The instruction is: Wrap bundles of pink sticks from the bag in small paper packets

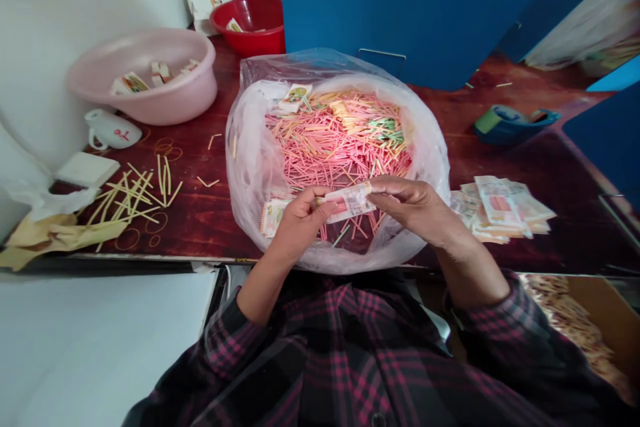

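Note:
Between my two hands, a small printed packet (353, 203) with pink pieces showing through it is stretched over a clear plastic bag (435, 147). My left hand (306, 217) pinches the packet's left end between thumb and fingers. At its right end, my right hand (413, 207) grips the packet with thumb and fingertips. Many thin pink, yellow and green sticks (325, 140) lie in the open bag below. More printed packets (297, 97) lie at the bag's back left, and another (273, 217) is partly behind my left hand.
A pile of packets (500, 203) lies right of the bag. At left are a pink basin (165, 103), a white mug (115, 132) and loose yellow sticks (130, 193). Behind stand a red bowl (260, 40) and blue panel (400, 0); a blue tape dispenser (510, 127) is at right.

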### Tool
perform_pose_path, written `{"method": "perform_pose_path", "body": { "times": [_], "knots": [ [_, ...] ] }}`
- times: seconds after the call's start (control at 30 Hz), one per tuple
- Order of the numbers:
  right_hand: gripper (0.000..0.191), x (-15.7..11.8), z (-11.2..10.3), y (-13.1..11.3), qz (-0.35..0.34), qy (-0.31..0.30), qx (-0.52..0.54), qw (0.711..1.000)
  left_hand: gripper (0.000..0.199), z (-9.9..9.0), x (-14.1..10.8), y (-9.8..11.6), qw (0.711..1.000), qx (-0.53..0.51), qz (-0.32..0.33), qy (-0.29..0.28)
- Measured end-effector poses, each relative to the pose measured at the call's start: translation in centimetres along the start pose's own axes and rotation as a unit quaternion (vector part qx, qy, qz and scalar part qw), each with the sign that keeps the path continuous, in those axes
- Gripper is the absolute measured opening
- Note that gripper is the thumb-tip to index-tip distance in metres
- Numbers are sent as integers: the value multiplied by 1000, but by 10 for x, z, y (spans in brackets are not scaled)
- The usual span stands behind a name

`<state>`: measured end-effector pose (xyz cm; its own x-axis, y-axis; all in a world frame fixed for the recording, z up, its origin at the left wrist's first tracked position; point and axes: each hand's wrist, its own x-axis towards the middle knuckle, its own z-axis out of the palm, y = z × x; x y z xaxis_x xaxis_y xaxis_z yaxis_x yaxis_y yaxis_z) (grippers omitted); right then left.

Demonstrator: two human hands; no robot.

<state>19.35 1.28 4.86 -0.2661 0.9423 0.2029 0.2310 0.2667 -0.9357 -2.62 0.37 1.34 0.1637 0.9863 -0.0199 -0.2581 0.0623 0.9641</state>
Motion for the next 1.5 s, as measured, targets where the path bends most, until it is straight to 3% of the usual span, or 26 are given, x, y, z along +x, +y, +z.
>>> {"method": "perform_pose_path", "body": {
  "times": [0.17, 0.43, 0.63, 0.83, 0.97, 1.1, 1.27, 1.5],
  "knots": [
    [16, -2, 4, 5, -11, 55, -8, 998, 31, -4, 0, -1, 998, 54, 17, 9],
    [15, -5, 6, 10, 41, 36, 36, 998, 32, -2, -1, -4, 998, 27, -49, -11],
    [29, -7, 3, 13, 49, -8, 30, 998, 21, -4, -3, -2, 994, 107, -1, 20],
    [22, -7, 8, 16, 5, -2, -45, 999, 14, -3, -3, 1, 982, 176, 57, 32],
    [23, -7, 14, 20, -41, 3, -91, 995, 15, -3, -4, -1, 986, 160, 51, 16],
    [24, -7, 19, 22, -36, -18, -124, 991, 11, -3, -3, -4, 984, 162, 63, 23],
    [19, -5, 20, 22, -10, 7, -15, 1000, 18, -6, 1, -4, 995, 90, 33, 18],
    [29, 1, 29, 17, 21, 96, 57, 994, 31, -7, 1, -2, 995, -52, -24, 86]
  ]
}}
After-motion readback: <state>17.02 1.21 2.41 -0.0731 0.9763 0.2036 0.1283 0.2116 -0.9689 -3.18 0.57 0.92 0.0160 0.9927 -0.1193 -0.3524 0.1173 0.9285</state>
